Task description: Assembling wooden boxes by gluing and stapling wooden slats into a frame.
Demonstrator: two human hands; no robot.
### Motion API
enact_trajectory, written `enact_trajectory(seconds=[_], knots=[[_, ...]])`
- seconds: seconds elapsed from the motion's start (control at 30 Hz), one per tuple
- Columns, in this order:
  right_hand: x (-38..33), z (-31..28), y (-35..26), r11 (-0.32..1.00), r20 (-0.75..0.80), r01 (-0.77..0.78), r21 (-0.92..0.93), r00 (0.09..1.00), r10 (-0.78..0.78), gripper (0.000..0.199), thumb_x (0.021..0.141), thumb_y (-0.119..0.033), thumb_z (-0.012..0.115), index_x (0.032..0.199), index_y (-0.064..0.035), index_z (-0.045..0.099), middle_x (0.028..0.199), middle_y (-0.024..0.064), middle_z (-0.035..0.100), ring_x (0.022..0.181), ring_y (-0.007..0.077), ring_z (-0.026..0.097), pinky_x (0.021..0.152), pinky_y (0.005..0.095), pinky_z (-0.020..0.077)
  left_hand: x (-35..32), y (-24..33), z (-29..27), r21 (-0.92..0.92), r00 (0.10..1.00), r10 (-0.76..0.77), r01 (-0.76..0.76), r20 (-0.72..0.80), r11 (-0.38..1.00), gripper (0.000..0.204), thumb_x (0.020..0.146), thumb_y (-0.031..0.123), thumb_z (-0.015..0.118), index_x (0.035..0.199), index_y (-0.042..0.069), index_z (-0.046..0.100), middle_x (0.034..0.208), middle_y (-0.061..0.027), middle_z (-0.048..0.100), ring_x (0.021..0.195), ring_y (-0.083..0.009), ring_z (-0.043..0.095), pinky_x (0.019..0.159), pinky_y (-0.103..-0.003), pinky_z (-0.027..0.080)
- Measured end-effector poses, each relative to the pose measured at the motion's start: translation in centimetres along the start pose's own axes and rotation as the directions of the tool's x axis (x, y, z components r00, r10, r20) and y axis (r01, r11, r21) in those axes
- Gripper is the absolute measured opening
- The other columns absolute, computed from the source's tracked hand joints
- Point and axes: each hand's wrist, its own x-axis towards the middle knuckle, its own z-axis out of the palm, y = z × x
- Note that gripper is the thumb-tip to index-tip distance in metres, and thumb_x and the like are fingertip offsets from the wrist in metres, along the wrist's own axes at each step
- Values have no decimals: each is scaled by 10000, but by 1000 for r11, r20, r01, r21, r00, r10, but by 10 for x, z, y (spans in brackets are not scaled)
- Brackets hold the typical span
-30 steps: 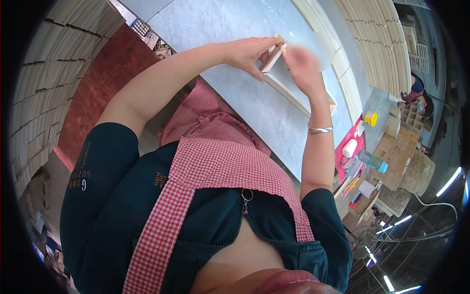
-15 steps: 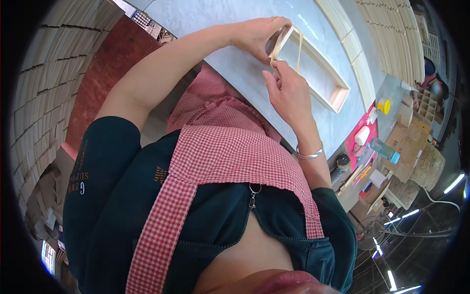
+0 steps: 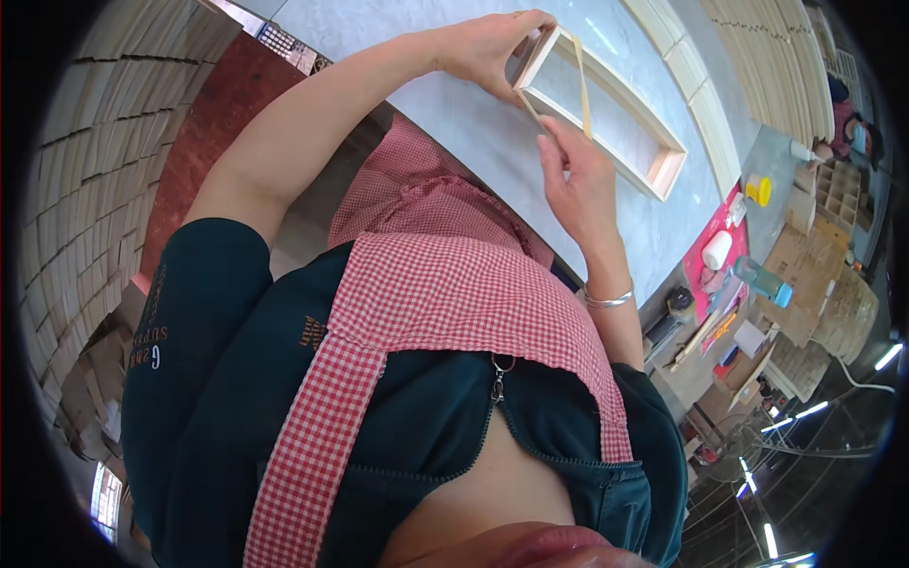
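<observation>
A long, narrow pale wooden frame [image 3: 668, 172] lies slanted on the grey tabletop. My left hand [image 3: 488, 52] curves around its near-left short end, thumb at the lower corner and fingers at the upper one. A thin tan strip [image 3: 582, 85], perhaps tape or a band, crosses the frame's opening from the far side down to my right hand. My right hand [image 3: 582, 175] is closed by the frame's near long side, pinching the strip. Its fingertips are partly hidden, so I cannot tell whether the strip is stuck down. A silver bangle [image 3: 609, 299] circles my right wrist.
Pale wood strips [image 3: 705, 109] lie along the table's far side, with a tall stack of slats [image 3: 772, 71] behind. At right are a yellow tub [image 3: 757, 190], a white roll [image 3: 717, 250] and a blue-capped bottle [image 3: 762, 282]. Another person [image 3: 852, 133] sits far right. Stacked boards [image 3: 95, 142] stand left.
My right hand has moved a little right and down along the frame's near side. The left hand stays at the frame's end, and both now appear slightly higher in view.
</observation>
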Motion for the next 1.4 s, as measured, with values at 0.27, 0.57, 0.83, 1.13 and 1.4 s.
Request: enact_trajectory(seconds=[0.27,0.57,0.83,1.13,1.4], knots=[[-60,-47,69,961,-254,-190,-201,958,137,223,886,-49,655,1099,8,691,807,65,651,590,169,500,594,283,452,6,3,-6,-166,985,-38,67,171,984,985,631,265,901,1411,-26,374,1227,-213,555,1019,-327,589,923,-373,504],[-85,-107,141,874,-276,-363,-324,920,280,540,839,-22,662,1366,-34,547,1131,101,625,610,143,504,592,249,462,3,21,-3,-67,991,-95,102,96,993,1024,580,133,900,1461,83,381,1114,-105,623,920,-227,573,885,-321,507],[-57,-125,202,921,-118,-245,-304,969,219,658,810,22,634,1444,-35,465,1234,137,555,737,165,565,679,287,506,2,11,-1,60,998,-40,37,48,998,1003,560,182,918,1419,81,410,1146,-121,644,925,-256,633,883,-347,545],[-64,-97,193,969,-314,-248,6,919,237,511,816,105,587,1307,-33,572,1144,98,581,786,148,570,737,255,515,2,14,1,7,995,-75,75,61,997,1067,568,160,912,1485,102,369,1221,-91,631,977,-266,621,921,-353,533],[-58,-67,143,961,-715,-264,76,657,237,265,876,-49,666,1141,-52,649,961,64,637,801,161,584,773,278,508,12,14,-6,-76,966,-132,152,221,985,1035,643,285,894,1457,-23,334,1286,-229,533,1083,-354,571,971,-378,482]])
